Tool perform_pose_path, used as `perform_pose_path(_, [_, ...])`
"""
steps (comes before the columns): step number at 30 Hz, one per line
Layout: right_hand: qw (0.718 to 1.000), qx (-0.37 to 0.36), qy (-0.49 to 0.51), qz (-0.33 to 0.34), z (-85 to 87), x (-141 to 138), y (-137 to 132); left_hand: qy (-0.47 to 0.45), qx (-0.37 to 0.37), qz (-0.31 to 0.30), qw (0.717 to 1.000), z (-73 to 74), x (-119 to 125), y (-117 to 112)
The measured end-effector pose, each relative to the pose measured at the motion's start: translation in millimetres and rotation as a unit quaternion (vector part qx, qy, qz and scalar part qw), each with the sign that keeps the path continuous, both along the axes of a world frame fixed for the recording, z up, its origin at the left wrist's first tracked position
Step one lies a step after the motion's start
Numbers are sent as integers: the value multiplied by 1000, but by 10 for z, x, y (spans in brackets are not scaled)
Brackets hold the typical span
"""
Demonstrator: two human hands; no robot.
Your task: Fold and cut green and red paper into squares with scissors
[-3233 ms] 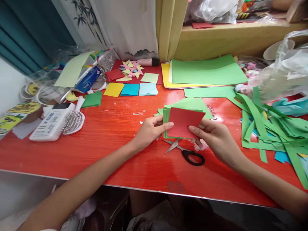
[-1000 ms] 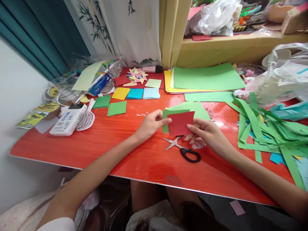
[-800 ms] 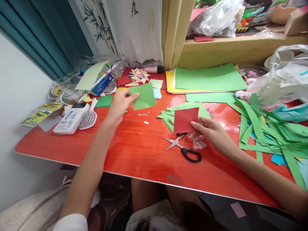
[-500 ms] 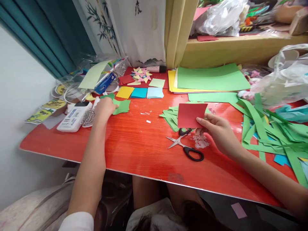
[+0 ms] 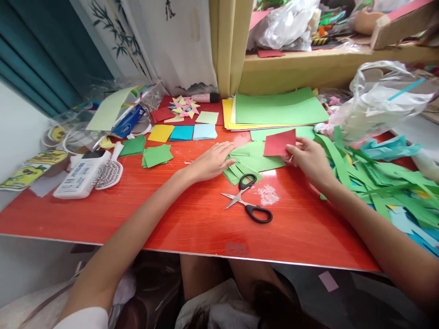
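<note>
A square of red paper (image 5: 279, 143) is pinched between the thumb and fingers of my right hand (image 5: 308, 160), raised a little over the table. My left hand (image 5: 214, 161) is stretched out, fingers extended, beside a pile of green paper pieces (image 5: 240, 170), holding nothing I can see. Just in front of that pile lie scissors (image 5: 245, 199) with black handles, their blades spread. Two stacks of green paper squares (image 5: 157, 156) rest to the left. Yellow (image 5: 161, 133), blue (image 5: 186, 133) and pale blue (image 5: 205, 131) squares sit behind them.
Large green sheets (image 5: 281, 107) lie at the back. Green offcuts (image 5: 384, 183) cover the right side, near a plastic bag (image 5: 384, 105). On the left are a hairbrush (image 5: 109, 172) and a white bottle (image 5: 80, 176). A folded paper star (image 5: 185, 107) lies near a glue stick (image 5: 206, 98).
My left hand has left the green squares on the left and moved right to the green pile. My right hand still holds the red paper, now farther back. The view has shifted right.
</note>
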State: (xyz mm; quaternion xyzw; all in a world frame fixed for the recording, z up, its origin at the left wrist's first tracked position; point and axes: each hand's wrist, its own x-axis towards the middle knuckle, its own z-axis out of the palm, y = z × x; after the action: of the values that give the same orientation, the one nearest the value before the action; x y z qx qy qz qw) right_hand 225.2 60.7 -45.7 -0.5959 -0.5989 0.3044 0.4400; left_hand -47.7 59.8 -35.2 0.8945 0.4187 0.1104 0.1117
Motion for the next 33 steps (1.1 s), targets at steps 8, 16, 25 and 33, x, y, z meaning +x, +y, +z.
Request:
perform_pose_path(8, [950, 42, -303, -63, 27, -49, -100, -34, -8, -32, 999, -145, 65, 12])
perform_pose_path(16, [913, 143, -311, 223, -32, -383, -360, -23, -102, -66, 992, 78, 39, -6])
perform_pose_path(25, [881, 77, -322, 337, -20, -399, -427, 75, -104, -68, 989, 179, 167, 107])
perform_pose_path(33, [886, 41, -314, 338, -70, -374, -393, 116, -94, -87, 985, 252, 240, 166])
